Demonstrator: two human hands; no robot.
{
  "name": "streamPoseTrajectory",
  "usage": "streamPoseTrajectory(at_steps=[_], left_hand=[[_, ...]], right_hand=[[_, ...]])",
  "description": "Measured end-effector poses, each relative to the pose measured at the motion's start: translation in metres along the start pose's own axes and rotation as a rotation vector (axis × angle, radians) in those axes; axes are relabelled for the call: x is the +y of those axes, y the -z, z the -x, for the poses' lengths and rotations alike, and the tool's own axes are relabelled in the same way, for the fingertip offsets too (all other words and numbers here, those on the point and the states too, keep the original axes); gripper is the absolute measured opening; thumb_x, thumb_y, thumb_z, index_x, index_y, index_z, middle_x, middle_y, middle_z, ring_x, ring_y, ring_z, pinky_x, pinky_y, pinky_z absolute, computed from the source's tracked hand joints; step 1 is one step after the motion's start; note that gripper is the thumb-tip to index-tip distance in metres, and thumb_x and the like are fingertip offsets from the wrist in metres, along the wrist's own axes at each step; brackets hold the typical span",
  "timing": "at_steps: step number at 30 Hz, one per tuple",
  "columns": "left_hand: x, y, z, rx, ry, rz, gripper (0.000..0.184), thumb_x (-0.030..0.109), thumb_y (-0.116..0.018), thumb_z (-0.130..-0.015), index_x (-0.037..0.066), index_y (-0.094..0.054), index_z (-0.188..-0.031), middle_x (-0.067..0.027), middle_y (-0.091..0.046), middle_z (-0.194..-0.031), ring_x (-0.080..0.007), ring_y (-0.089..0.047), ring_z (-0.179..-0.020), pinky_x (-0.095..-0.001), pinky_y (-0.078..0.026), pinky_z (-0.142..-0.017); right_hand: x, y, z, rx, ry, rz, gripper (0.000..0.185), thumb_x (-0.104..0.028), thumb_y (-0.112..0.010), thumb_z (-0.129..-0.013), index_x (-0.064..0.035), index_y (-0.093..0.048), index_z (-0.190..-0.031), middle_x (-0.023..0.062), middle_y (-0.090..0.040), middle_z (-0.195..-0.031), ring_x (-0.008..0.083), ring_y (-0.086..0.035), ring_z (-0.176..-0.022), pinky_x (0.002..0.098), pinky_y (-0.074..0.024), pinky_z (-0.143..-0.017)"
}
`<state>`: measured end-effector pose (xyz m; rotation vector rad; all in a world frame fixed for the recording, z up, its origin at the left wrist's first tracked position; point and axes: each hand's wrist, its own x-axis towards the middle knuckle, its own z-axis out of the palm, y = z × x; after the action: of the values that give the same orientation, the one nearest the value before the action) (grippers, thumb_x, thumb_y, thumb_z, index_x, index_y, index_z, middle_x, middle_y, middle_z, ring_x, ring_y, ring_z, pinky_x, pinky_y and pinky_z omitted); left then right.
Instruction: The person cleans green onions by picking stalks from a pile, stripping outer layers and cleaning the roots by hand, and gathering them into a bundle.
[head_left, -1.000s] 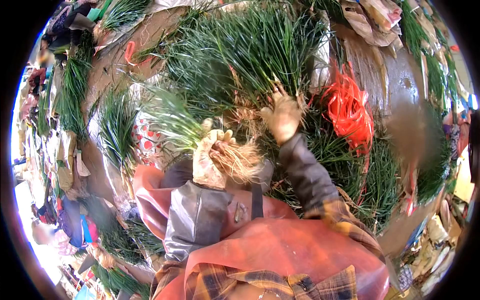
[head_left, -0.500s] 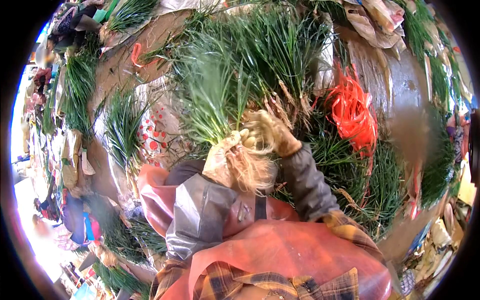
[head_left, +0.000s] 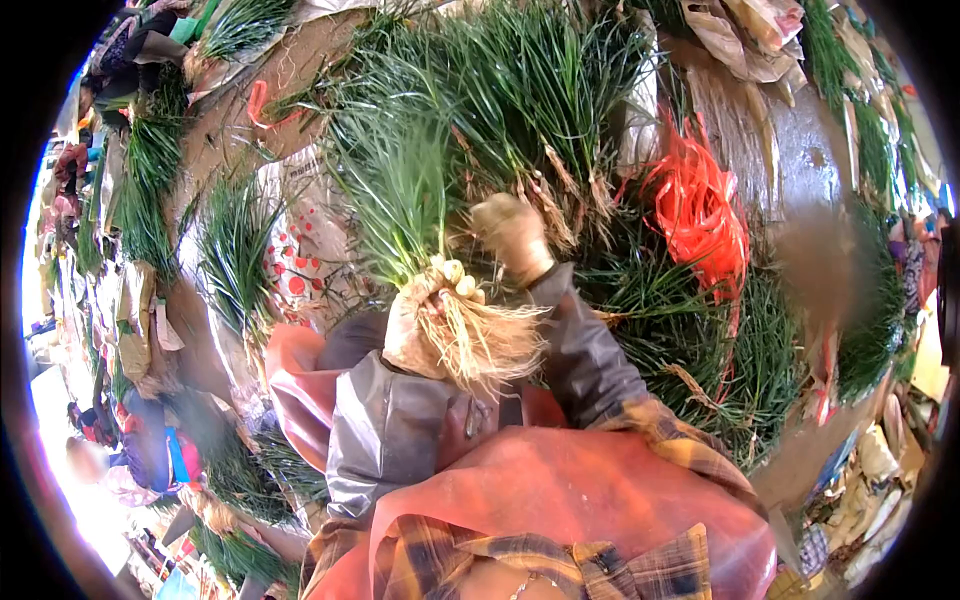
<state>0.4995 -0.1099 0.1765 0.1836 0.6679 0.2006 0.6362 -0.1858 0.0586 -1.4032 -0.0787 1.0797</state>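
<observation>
My left hand (head_left: 408, 325), in a pale soiled glove, is closed around a bunch of chive-like greens (head_left: 405, 215). The long leaves point away from me, and a thick tuft of pale roots (head_left: 480, 345) spills out toward my right side. My right hand (head_left: 512, 235), also gloved, is just beyond the roots, apart from the bunch. Motion blurs its fingers, so I cannot make out whether they hold anything. Past it lies a big pile of similar greens (head_left: 530, 90), with stems and roots (head_left: 560, 200) facing me.
A tangle of red plastic ribbon (head_left: 695, 215) lies on more greens (head_left: 700, 350) at the right. Another bunch (head_left: 235, 245) rests at the left beside a white sack with red dots (head_left: 300, 255). An orange-red apron (head_left: 570, 490) covers my lap. Other people sit along the far left.
My right hand has moved away from the root end of the held bunch, leftward and up. The left hand, still gripping the bunch, has shifted slightly left, and the roots show more fully.
</observation>
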Motion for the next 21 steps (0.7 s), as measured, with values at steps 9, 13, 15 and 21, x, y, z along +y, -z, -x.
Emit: streamPoseTrajectory(at_steps=[9, 13, 15, 21], left_hand=[[-0.002, -0.004, -0.005, -0.034, -0.093, 0.015, 0.029, 0.009, -0.053, -0.091, 0.004, -0.05, -0.119, -0.0066, -0.058, -0.079, -0.0226, -0.061, -0.084, -0.0404, -0.052, -0.081], [0.001, -0.021, -0.003, 0.087, -0.131, -0.126, 0.022, 0.01, -0.056, -0.087, -0.004, -0.057, -0.104, -0.0167, -0.062, -0.109, -0.0243, -0.059, -0.102, -0.0372, -0.049, -0.086], [0.004, 0.011, -0.013, 0.175, -0.071, -0.28, 0.017, 0.011, -0.06, -0.085, 0.0, -0.061, -0.097, -0.0102, -0.063, -0.089, -0.0153, -0.059, -0.079, -0.0265, -0.047, -0.066], [-0.005, 0.009, -0.025, 0.313, 0.059, -0.38, 0.011, 0.006, -0.062, -0.082, 0.0, -0.065, -0.09, -0.0026, -0.06, -0.068, -0.0095, -0.056, -0.058, -0.0217, -0.046, -0.05]], right_hand=[[-0.011, 0.043, -0.032, 0.391, 0.087, 1.355, 0.03, -0.038, -0.062, -0.085, -0.0084, -0.061, -0.087, 0.0039, -0.058, -0.062, 0.0128, -0.054, -0.055, 0.0275, -0.0469, -0.05], [-0.003, 0.049, -0.041, 0.539, 0.462, 1.22, 0.015, -0.014, -0.055, -0.084, -0.0083, -0.056, -0.07, 0.002, -0.051, -0.054, 0.0109, -0.045, -0.044, 0.0263, -0.0397, -0.039], [-0.028, 0.026, 0.011, 0.33, 0.509, 0.957, 0.02, -0.016, -0.059, -0.085, -0.0069, -0.057, -0.067, 0.0033, -0.056, -0.057, 0.0108, -0.05, -0.046, 0.0263, -0.0446, -0.041], [-0.048, 0.004, 0.07, 0.272, 0.826, 0.841, 0.042, -0.021, -0.068, -0.081, -0.0027, -0.052, -0.115, 0.0124, -0.055, -0.117, 0.0198, -0.057, -0.1, 0.0324, -0.0526, -0.076]])
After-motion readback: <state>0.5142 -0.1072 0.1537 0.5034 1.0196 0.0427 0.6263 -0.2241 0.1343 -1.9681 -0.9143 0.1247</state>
